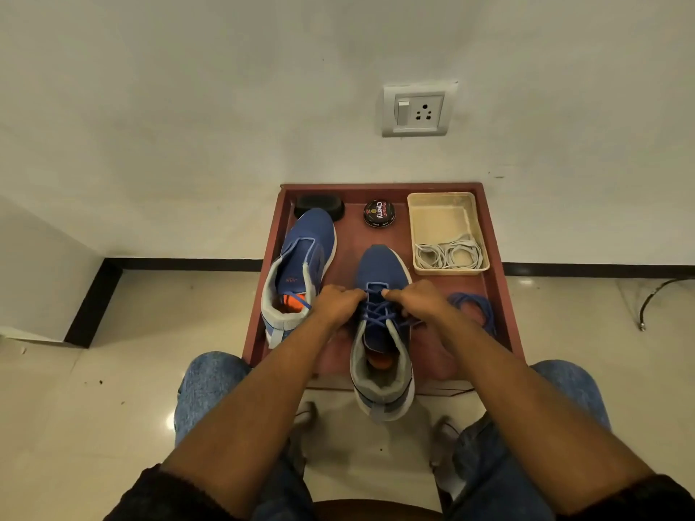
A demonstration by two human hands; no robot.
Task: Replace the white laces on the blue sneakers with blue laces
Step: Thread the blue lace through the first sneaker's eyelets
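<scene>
Resting on a low reddish-brown wooden counter (pixel 500 257) with a raised lip, the near blue sneaker (pixel 381 268) served as the landmark: knit fabric upper, grey padded collar, pale rubber sole, its heel hanging past the counter's near edge. A blue lace (pixel 376 314) already crisscrossed its eyelets, thin and cord-like.

Left of that sneaker stood the second blue sneaker (pixel 304 250), its tongue flopped open and showing no lacing across the front, only a short bit of blue cord near the orange insole. Beyond and to the right of the landmark sat a shallow cream plastic tray (pixel 440 216) holding the coiled flat white laces (pixel 449 253). Just right of it lay a loose coil of spare blue lace (pixel 472 306). Beyond it stood a round black polish tin (pixel 379 213), and farther left a black oval brush (pixel 319 205).

The left hand (pixel 336 302) had a closed grip, fingers curled and pinching the blue lace at the upper eyelets. The right hand (pixel 413 297) mirrored it, fingers curled tight on the lace from the opposite side.
</scene>
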